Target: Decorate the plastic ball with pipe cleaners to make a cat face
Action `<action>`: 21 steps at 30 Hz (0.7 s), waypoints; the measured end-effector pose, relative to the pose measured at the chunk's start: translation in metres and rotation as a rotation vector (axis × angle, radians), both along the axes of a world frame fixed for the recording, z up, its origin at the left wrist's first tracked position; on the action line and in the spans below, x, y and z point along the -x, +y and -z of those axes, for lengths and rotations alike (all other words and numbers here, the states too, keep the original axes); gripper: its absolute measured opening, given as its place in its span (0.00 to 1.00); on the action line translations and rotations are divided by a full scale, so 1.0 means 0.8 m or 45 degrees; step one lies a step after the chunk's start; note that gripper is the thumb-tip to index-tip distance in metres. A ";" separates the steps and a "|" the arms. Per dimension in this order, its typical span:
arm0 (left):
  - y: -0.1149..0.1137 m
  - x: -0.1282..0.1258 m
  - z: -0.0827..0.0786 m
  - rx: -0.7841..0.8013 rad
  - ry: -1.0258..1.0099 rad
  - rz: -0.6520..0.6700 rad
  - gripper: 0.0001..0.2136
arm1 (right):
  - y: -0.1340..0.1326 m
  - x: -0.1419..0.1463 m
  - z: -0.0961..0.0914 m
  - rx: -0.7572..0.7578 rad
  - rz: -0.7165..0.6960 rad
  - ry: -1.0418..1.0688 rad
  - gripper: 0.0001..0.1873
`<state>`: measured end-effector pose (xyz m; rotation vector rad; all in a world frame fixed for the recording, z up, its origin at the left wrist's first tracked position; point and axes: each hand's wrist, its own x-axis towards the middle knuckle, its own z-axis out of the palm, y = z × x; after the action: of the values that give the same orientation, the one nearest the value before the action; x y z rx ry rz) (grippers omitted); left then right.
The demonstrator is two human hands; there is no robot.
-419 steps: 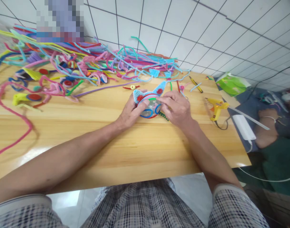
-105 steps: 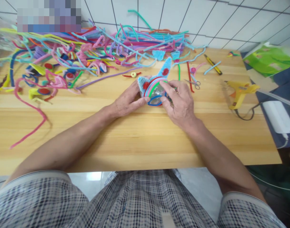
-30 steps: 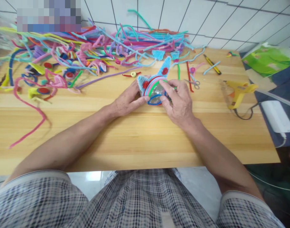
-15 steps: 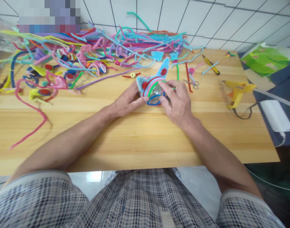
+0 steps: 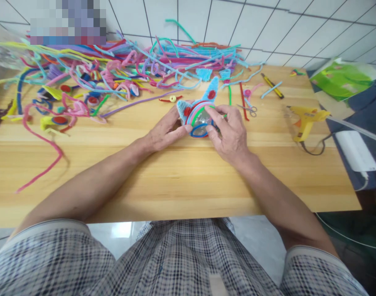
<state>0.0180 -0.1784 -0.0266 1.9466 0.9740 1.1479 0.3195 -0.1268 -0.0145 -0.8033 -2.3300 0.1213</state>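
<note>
Between my hands is a pipe-cleaner craft piece [image 5: 202,119], round with a clear middle. Pink, green, blue and red pipe cleaner runs around it, and two light-blue pointed ears with red discs stick up at its far side. My left hand [image 5: 165,129] grips its left side, thumb at the near-left rim and the other fingers partly hidden behind. My right hand [image 5: 231,131] holds the right side, index finger on the green band and thumb on the near blue edge. Beyond it lie a short red pipe cleaner with a yellow bead [image 5: 172,99] and small scissors [image 5: 252,110].
A heap of coloured pipe cleaners [image 5: 132,61] spreads along the back by the tiled wall. To the right lie a yellow utility knife [image 5: 272,86], a yellow glue gun [image 5: 306,119] with its cord, a white power adapter [image 5: 356,150] and a green package [image 5: 342,78].
Both hands keep the same hold on the craft piece. The whole view has shifted very slightly; nothing was picked up or let go.
</note>
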 end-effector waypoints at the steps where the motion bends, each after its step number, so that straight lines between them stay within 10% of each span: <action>1: 0.000 -0.001 0.000 0.014 -0.024 -0.002 0.43 | 0.001 0.000 0.001 -0.001 -0.009 0.009 0.32; 14: 0.000 -0.014 0.002 0.074 -0.187 -0.060 0.44 | 0.001 0.001 0.005 -0.079 -0.054 0.081 0.31; 21: -0.010 -0.015 -0.034 0.314 -0.339 -0.199 0.45 | -0.001 0.005 0.007 -0.032 -0.077 0.141 0.37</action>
<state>0.0300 -0.1867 0.0006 1.5022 1.0801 1.2701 0.3158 -0.1274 -0.0200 -0.6962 -2.2471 0.1583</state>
